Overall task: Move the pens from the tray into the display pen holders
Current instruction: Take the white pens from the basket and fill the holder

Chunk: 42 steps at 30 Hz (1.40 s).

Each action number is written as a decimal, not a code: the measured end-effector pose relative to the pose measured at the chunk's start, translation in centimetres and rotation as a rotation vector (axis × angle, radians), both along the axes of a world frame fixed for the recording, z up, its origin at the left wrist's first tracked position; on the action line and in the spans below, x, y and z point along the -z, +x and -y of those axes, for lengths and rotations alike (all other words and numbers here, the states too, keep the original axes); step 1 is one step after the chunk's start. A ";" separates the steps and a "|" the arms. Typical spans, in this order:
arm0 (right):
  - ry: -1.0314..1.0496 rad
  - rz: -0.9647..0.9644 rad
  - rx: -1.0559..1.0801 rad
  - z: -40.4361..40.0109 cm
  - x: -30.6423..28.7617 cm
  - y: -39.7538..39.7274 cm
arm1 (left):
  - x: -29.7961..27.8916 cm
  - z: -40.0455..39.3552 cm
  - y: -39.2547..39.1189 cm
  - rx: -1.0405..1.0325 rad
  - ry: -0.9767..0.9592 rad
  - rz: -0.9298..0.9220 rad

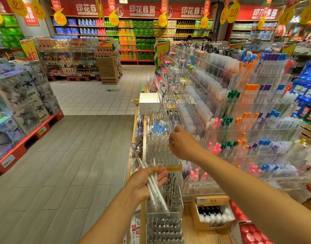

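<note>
left hand (147, 182): palm up, nearest the camera, at the near left edge of the display counter (191, 233); fingers curled loosely around a bundle of white pens (153, 187).
white pens: several slim white barrels lying diagonally across the left palm, clear tips pointing down and toward the camera, upper ends projecting past the fingers; a tan band sits on one finger against them.
right hand (182, 143): reached forward, back of hand up, over the clear pen holder (160, 150); fingers curled downward at the holder's top right. whether they pinch a pen cannot be told, since the fingertips are hidden.
clear pen holder: transparent acrylic compartment box on the counter's left edge, filled with upright clear-bodied pens; a yellow label strip runs along its near base.
near holder (170, 196): second clear box just in front of it, holding dark and silver pens, directly behind the left hand.
cardboard box (211, 213): open, on the wooden counter top to the right of the near holder, holding black-and-white items.
tiered racks (248, 124): acrylic rows rising to the right, holding pens with pink, green, orange, purple and blue caps.
white box (149, 103): open, further along the counter's left edge.
tray: not identifiable in this view.
floor (66, 155): grey planks to the left, white tiles beyond.
</note>
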State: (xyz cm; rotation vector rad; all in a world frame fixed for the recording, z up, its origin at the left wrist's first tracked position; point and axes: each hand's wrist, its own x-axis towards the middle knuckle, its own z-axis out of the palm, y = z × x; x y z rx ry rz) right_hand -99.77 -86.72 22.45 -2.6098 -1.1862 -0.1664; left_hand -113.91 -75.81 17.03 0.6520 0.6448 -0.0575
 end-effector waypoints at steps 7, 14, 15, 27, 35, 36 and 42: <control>0.067 -0.011 -0.018 0.0 -1.3 -1.7 | -0.1 0.0 -0.1 0.008 0.009 0.052; 0.295 -0.799 0.030 0.5 0.2 -4.7 | -0.2 0.4 0.1 0.055 0.006 0.163; 0.329 -0.847 0.034 0.6 0.1 -4.9 | -0.1 0.5 0.2 0.053 0.011 0.170; 0.432 -0.743 0.141 1.9 -1.4 -2.4 | 1.1 0.0 0.4 -0.042 0.059 -0.002; 0.455 -0.369 0.080 2.0 -2.0 -1.4 | 2.4 -1.0 0.9 -0.078 0.093 -0.176; 0.451 -0.356 0.074 1.9 -1.9 -1.5 | 2.5 -1.0 0.9 -0.080 0.094 -0.180; 0.425 -0.265 0.032 1.6 -1.1 -1.8 | 2.6 -1.6 1.0 -0.078 0.058 -0.175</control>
